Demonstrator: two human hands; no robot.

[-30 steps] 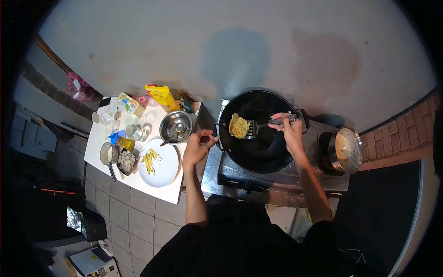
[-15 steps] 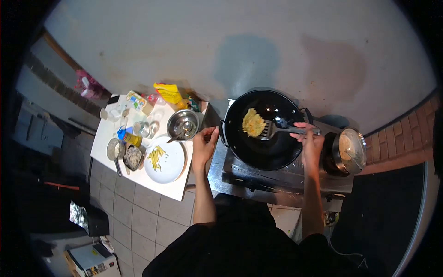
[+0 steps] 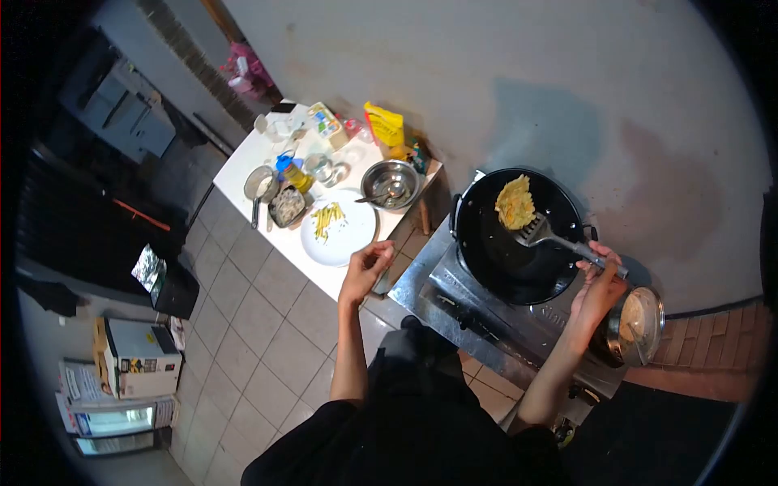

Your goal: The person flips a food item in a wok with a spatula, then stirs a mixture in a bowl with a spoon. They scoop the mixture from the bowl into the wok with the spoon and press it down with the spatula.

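Right hand (image 3: 596,285): fingers clamped on the handle of the spatula (image 3: 569,242), just beyond the right rim of the wok (image 3: 515,271). Left hand (image 3: 362,275), left of the wok: fingers curled; whether tips meet cannot be told. Pancake (image 3: 515,202), at the spatula's tip within the wok's outline, could slip or tear if tilted with little support; yellow, lumpy, ragged-edged.

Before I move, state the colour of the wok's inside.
The wok is black inside; it shows in the head view, the only one here.

Grey floor tiles (image 3: 263,352) lie beside a white box (image 3: 146,373).
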